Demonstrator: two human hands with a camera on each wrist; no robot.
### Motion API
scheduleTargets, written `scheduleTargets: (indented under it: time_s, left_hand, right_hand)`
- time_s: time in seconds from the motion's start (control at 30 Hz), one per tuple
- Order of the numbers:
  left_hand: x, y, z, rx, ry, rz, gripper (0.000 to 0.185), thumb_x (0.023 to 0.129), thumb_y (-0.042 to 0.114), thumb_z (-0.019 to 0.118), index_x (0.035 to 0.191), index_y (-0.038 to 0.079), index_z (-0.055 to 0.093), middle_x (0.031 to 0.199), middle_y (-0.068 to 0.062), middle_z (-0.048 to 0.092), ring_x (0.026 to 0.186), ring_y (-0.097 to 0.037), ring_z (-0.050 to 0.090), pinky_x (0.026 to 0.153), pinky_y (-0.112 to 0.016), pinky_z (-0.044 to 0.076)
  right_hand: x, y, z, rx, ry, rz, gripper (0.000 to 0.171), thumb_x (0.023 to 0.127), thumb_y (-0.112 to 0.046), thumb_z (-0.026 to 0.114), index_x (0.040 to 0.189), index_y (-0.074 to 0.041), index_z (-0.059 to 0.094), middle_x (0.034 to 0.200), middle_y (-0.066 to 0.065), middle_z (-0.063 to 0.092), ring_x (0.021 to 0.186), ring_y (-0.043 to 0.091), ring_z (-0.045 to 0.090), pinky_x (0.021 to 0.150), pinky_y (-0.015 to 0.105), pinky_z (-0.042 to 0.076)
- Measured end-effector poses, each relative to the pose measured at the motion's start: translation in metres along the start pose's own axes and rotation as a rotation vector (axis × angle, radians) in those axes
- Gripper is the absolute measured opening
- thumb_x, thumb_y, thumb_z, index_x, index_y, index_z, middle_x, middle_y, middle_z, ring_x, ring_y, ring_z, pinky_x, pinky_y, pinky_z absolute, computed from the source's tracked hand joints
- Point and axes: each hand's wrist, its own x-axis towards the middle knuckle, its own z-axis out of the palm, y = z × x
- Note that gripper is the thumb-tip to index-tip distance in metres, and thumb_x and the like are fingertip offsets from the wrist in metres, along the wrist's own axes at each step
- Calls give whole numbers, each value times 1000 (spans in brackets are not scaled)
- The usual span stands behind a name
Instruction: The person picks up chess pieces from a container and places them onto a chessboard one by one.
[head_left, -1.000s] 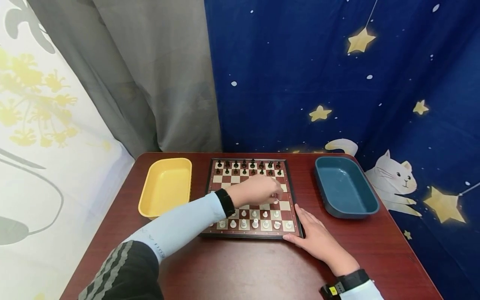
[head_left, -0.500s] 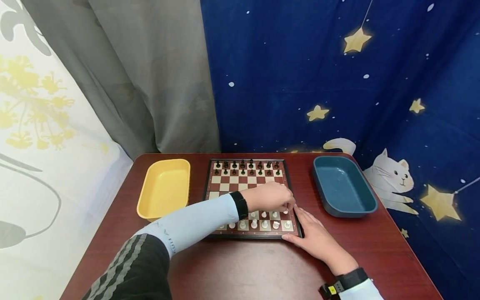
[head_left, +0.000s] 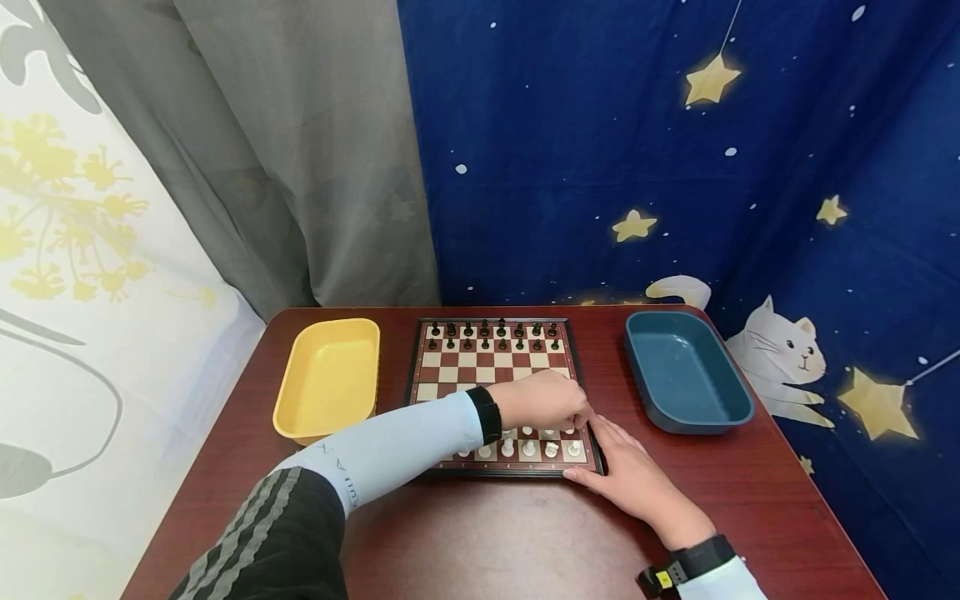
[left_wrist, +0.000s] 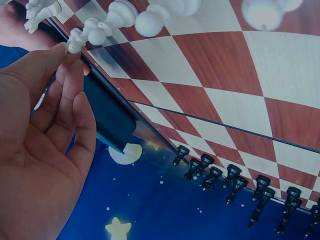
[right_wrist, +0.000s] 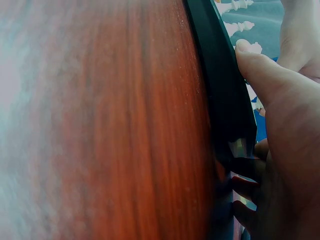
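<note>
On table, left to right:
Yellow tray (head_left: 330,375): at 9 o'clock of the board, nothing inside.
Chessboard (head_left: 498,367): centre of table (head_left: 480,533); black pieces (head_left: 491,333) lined up at 12 o'clock, white pieces (head_left: 525,446) at 6 o'clock.
Left hand (head_left: 543,400): crossed over to the board's 4 o'clock corner, fingers curled down over a white pawn (head_left: 572,429) in the second row; actual pinch hidden, cannot tell.
Change: moved from mid-board, where a white piece was at the fingertips, back and right to the home rows; looks like the piece going back to its square.
Right hand (head_left: 633,479): flat, fingers straight, pressed along the board's right edge at 4 o'clock, steadying as before.
Blue tray (head_left: 686,375): at 3 o'clock, nothing inside.
</note>
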Motion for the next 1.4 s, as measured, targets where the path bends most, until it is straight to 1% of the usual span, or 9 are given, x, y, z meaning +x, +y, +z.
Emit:
scheduleTargets:
  time_s: [0.27,0.43,0.53,0.63,0.73,0.83,0.97,1.2,1.4]
  left_hand:
    - [-2,0,0,-20,-9,-26,10,106,18,75,107,25,81,98,16,73,86,-1,62,81,-25,53]
    - [-5,-5,1,-56,-16,-37,17,107,20,74,122,25,81,110,15,76,90,-1,66,82,-26,55]
    - [-12,-10,-1,-90,-24,-53,23,109,23,72,131,23,77,113,15,77,91,-2,67,80,-25,55]
    - [-27,-18,-10,-122,-19,-93,29,109,27,72,137,20,75,118,11,78,98,-4,70,85,-25,57]
    - [-51,-28,-18,-160,20,-149,31,108,29,74,137,18,74,122,7,78,106,-7,73,92,-27,58]
    - [-84,-43,-19,-193,104,-213,27,107,29,75,131,16,76,120,4,78,106,-10,73,94,-29,59]
    - [-138,-60,-17,-221,224,-343,22,106,28,77,124,15,79,119,1,77,105,-15,73,95,-38,59]
    - [-229,-83,-2,-235,372,-572,22,105,27,78,120,12,80,116,-4,77,107,-23,73,97,-46,59]
    - [-281,-93,13,-245,396,-779,31,103,25,80,127,5,77,124,-13,77,118,-34,73,103,-54,57]
  right_hand:
    - [2,-3,-2,4,-17,3,109,96,-66,78,172,-2,33,165,29,47,154,48,44,119,69,39]
    - [4,-2,-1,2,-25,4,109,96,-67,77,171,1,34,166,30,46,155,49,43,119,70,37]
    - [5,-1,-1,1,-33,4,111,96,-66,78,170,3,34,166,30,46,155,50,42,120,71,36]
    - [6,-1,-1,5,-40,7,112,95,-66,78,170,4,32,167,30,46,155,50,41,120,71,35]
    - [7,-2,-1,9,-49,20,115,94,-68,78,171,3,31,167,30,45,155,50,41,120,72,34]
    - [6,-2,-2,12,-64,41,117,93,-71,77,172,2,30,168,29,44,156,50,40,121,71,34]
    - [3,-2,-4,7,-76,67,119,92,-74,76,172,2,30,169,29,43,157,50,39,122,71,33]
    - [-2,3,-7,1,-84,86,122,91,-77,75,172,3,29,169,30,43,157,50,38,122,70,33]
    - [-3,5,-9,2,-83,87,123,91,-78,74,171,3,29,168,30,43,156,50,39,122,71,34]
